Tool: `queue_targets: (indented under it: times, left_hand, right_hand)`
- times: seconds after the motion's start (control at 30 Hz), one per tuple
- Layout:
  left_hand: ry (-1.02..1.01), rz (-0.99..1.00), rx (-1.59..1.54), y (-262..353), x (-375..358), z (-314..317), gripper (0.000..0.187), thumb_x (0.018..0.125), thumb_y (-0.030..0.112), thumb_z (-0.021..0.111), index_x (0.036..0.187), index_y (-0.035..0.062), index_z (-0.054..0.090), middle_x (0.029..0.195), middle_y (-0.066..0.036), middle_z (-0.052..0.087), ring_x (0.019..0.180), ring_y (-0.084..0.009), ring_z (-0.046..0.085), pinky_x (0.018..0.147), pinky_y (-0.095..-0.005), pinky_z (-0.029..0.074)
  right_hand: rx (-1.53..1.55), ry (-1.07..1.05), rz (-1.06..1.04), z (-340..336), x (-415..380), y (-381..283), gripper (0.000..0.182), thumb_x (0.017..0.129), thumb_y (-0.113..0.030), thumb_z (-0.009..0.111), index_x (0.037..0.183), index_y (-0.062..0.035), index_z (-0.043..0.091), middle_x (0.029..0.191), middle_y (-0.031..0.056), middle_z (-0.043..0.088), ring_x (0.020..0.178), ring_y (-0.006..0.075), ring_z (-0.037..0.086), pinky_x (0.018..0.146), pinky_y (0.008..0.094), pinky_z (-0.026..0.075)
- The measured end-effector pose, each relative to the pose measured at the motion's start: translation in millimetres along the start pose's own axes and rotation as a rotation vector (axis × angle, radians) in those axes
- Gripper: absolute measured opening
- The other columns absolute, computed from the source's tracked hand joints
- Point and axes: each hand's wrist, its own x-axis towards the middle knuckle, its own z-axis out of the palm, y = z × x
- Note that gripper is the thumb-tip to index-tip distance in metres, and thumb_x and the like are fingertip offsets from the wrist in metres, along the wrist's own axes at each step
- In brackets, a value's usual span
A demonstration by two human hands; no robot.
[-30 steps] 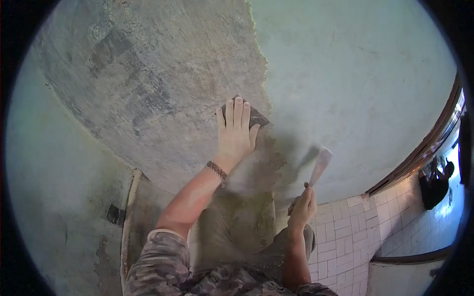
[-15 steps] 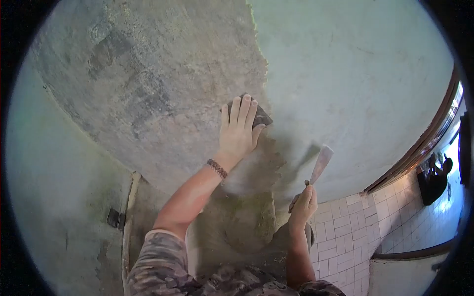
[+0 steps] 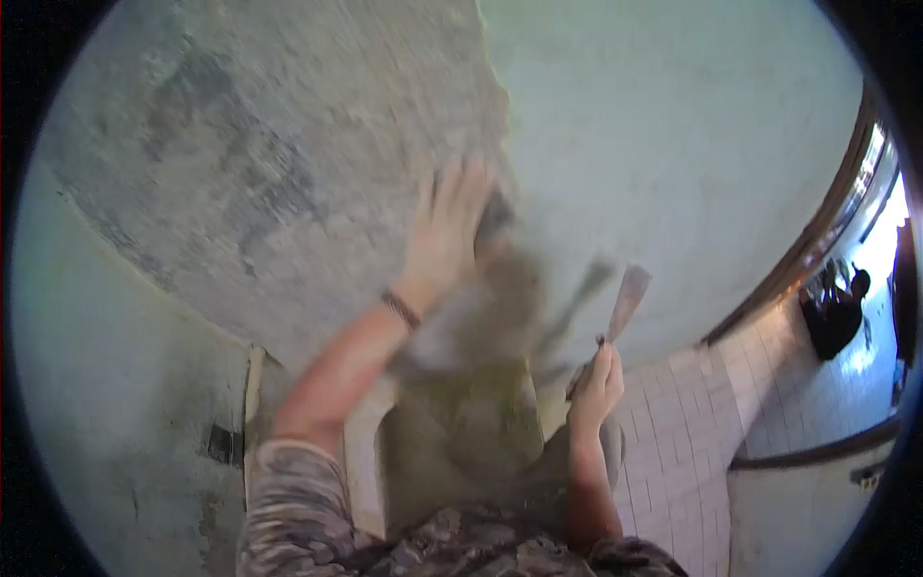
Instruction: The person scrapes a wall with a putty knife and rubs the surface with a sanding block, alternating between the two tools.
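Note:
My left hand (image 3: 447, 226) lies with fingers stretched upward over a dark sheet of sandpaper (image 3: 495, 219), pressing it to the wall. The fingers are blurred, and much of the sheet is hidden beneath them. Under it is a rough grey patch (image 3: 317, 115) of wall, near its ragged border with pale green paint (image 3: 673, 125). Lower right, my right hand (image 3: 596, 389) is closed around the handle of a putty knife (image 3: 631, 300). Its blade points up, and its shadow falls on the painted wall.
Pale floor tiles (image 3: 673, 433) extend at the lower right. Farther right, a person in dark clothes (image 3: 835, 313) is low down near a bright opening. A dark wooden edge (image 3: 798, 269) bounds the wall there. A small dark box (image 3: 225, 445) is fixed on the left wall.
My left hand has shifted slightly left and is now smeared by motion. The putty knife stays upright in my right hand. The whole view has shifted a little.

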Motion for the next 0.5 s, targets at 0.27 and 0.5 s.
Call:
queue_targets:
  times: [0.27,0.5]
  left_hand:
    - [0.551,-0.052,0.389,-46.1,112.6,-70.2,0.063,0.093,0.043,0.05,0.134,-0.0043,0.043,0.145,-0.025,0.039,0.136,-0.0385,0.032,0.114,-0.0524,0.019]
    - [-0.157,0.025,0.006,40.9,-86.3,75.0,0.071,0.084,0.045,0.063,0.142,0.0067,0.045,0.151,-0.017,0.037,0.141,-0.0351,0.032,0.115,-0.0552,0.021]
  right_hand:
    - [0.084,0.141,-0.017,19.3,22.9,-10.0,0.043,0.103,-0.036,0.045,0.117,0.0036,0.057,0.054,0.0001,0.04,0.042,0.008,0.039,0.038,0.0231,0.031]
    - [0.088,0.188,0.075,20.7,54.2,33.0,0.043,0.103,-0.038,0.046,0.119,0.0001,0.058,0.055,0.0006,0.045,0.042,0.0078,0.04,0.038,0.0232,0.031]
